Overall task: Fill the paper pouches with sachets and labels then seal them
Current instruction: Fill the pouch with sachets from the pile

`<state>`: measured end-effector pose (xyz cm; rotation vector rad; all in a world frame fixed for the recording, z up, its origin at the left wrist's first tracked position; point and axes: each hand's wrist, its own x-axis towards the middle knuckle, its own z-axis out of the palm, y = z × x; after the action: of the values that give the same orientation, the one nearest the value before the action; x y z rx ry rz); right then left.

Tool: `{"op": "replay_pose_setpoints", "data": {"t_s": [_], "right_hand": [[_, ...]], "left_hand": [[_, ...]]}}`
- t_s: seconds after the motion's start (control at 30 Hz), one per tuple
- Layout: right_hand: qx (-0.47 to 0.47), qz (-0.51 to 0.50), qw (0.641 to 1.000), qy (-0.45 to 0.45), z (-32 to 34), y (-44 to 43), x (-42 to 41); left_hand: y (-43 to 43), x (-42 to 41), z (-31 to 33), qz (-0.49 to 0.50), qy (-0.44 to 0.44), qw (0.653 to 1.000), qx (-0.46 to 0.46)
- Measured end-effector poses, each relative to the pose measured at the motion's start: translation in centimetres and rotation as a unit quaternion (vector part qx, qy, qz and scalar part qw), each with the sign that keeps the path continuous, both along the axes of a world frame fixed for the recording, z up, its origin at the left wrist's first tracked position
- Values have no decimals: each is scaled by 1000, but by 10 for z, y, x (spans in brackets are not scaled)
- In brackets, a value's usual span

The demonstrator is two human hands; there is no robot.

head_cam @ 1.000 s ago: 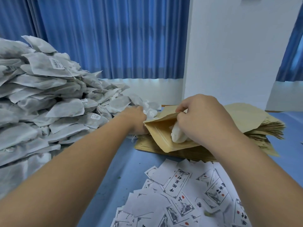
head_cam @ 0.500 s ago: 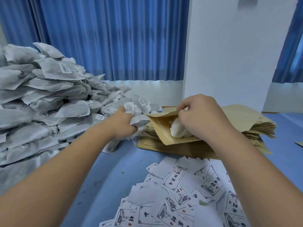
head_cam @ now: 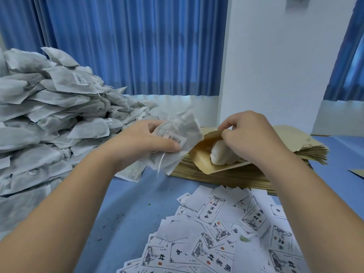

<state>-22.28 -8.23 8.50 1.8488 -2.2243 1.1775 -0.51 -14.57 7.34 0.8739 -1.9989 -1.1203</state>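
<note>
The right hand (head_cam: 250, 138) pinches the upper lip of the kraft paper pouch (head_cam: 201, 156), lifting it so the mouth gapes leftward; a white sachet (head_cam: 218, 152) already lies inside. Just left of the pouch, the left hand (head_cam: 145, 142) clamps a grey mesh sachet (head_cam: 183, 127) between thumb and fingers, likely to feed it in. Under the pouch lies the pouch stack (head_cam: 226, 178); printed labels (head_cam: 212, 209) are scattered in front of the pouch.

On the paper labels (head_cam: 211, 209) before you, you can read the black characters 中, 茶 and 村. The barcode tag (head_cam: 175, 139) on the sachet (head_cam: 183, 123) is too small to read.
</note>
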Motion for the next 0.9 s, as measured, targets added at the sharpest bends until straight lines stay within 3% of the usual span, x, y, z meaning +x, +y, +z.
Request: {"op": "replay_pose_setpoints", "data": {"t_s": [0.23, 0.43, 0.53, 0.7, 0.9], "right_hand": [[28, 28, 999, -14, 2, 2, 3], [-26, 29, 999, -22, -2, -4, -6], [-35, 34, 999, -15, -3, -5, -4], [-31, 67, 997, 2, -7, -8, 6], [-30, 102, 994, 38, -10, -8, 19]], "left_hand": [[29, -32, 6, 21, -162, 963, -215], [24, -43, -7, 12, -194, 944, -267], [20, -50, -19, 82, -277, 892, -348], [22, -64, -34, 182, -329, 833, -406], [29, -74, -34, 180, -295, 861, -373]]}}
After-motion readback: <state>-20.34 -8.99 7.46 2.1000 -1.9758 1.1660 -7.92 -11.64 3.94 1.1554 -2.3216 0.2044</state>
